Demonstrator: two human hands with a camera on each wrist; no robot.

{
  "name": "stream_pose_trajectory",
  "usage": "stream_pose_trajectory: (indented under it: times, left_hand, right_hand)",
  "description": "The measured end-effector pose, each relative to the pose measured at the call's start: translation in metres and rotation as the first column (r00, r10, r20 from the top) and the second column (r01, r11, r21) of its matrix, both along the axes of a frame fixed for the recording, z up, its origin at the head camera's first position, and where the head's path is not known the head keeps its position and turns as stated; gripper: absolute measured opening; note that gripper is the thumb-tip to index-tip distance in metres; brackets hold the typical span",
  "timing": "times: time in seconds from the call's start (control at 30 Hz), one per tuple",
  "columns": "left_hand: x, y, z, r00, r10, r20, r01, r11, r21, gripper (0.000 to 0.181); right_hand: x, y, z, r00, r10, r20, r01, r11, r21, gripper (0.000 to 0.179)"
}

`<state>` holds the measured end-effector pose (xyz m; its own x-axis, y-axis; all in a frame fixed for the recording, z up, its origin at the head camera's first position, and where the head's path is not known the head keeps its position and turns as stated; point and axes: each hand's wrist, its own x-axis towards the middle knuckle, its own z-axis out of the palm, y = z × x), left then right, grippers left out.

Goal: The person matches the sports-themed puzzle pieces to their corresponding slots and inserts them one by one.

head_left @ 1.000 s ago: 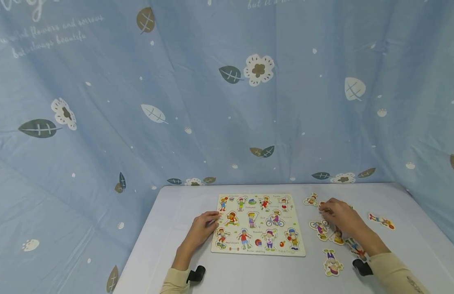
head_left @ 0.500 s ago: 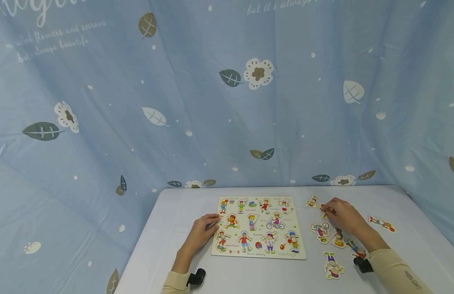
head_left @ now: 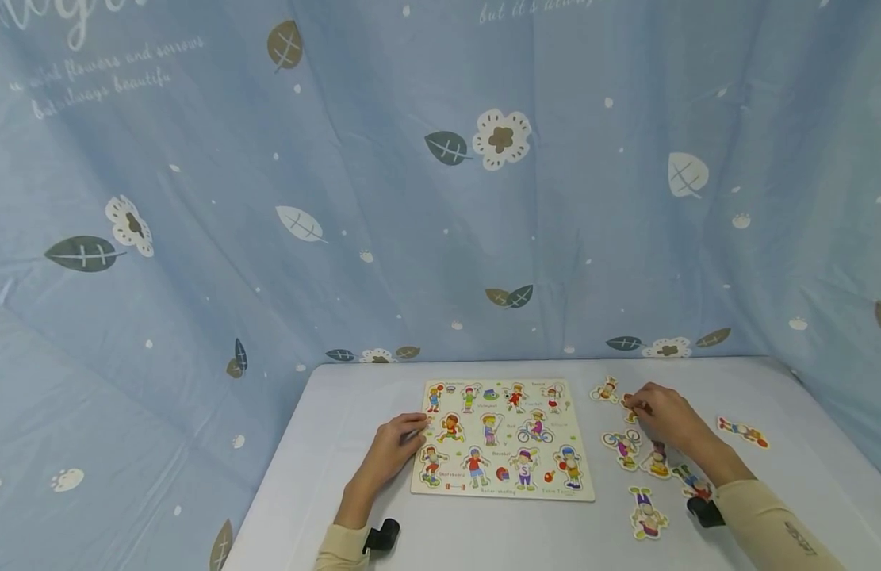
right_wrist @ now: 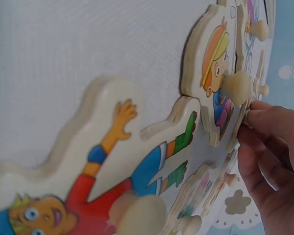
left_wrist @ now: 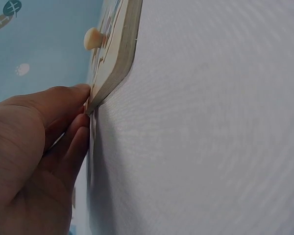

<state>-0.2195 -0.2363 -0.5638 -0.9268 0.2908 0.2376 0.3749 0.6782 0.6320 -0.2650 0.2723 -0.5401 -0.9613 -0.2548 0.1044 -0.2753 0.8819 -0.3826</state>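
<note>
A wooden puzzle board (head_left: 502,480) printed with sporty children lies flat on the table. My left hand (head_left: 393,448) holds its left edge; the left wrist view shows the thumb and fingertips at the board's corner (left_wrist: 118,63). Right of the board, my right hand (head_left: 667,420) pinches a small puzzle piece (head_left: 629,406), partly covered by the fingers. Around that hand lie several loose knobbed pieces: a cyclist piece (head_left: 623,449), a piece with a headband figure (right_wrist: 214,58) and a red-shirted figure piece (right_wrist: 103,181).
One piece with purple trousers (head_left: 647,514) lies nearest the front. Another piece (head_left: 743,432) is off to the far right, and one (head_left: 606,389) lies at the back beside the board. A blue patterned curtain (head_left: 383,159) hangs behind the white table (head_left: 511,535).
My right hand has shifted slightly to the right, and the small piece at its fingertips shows more clearly. The left hand stays at the board's edge.
</note>
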Motion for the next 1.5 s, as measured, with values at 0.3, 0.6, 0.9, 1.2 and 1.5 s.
stream_pose_trajectory:
  times: [0.3, 0.6, 0.9, 1.2, 1.5]
  left_hand:
    - [0.001, 0.003, 0.004, 1.0, 0.021, 0.017, -0.022, 1.0, 0.013, 0.029]
    - [-0.002, 0.002, 0.001, 1.0, 0.014, 0.019, -0.014, 1.0, 0.027, 0.029]
    - [-0.001, 0.001, -0.001, 1.0, 0.012, 0.016, -0.012, 1.0, 0.017, 0.029]
    - [0.0, 0.001, 0.0, 1.0, 0.021, 0.021, -0.022, 1.0, 0.016, 0.028]
    - [0.001, 0.001, 0.0, 1.0, 0.021, 0.02, -0.021, 0.999, 0.025, 0.028]
  right_hand:
    - [0.001, -0.001, 0.0, 1.0, -0.011, -0.012, 0.011, 1.0, 0.005, 0.014]
    - [0.001, -0.001, -0.001, 1.0, -0.019, -0.009, 0.019, 1.0, 0.016, 0.014]
    - [0.002, -0.002, 0.002, 1.0, -0.008, 0.017, 0.008, 1.0, 0.029, 0.014]
    - [0.005, -0.007, 0.008, 1.0, 0.015, -0.005, -0.015, 0.999, 0.037, 0.012]
    - [0.007, -0.015, 0.014, 0.998, 0.049, -0.041, -0.047, 0.998, 0.04, 0.011]
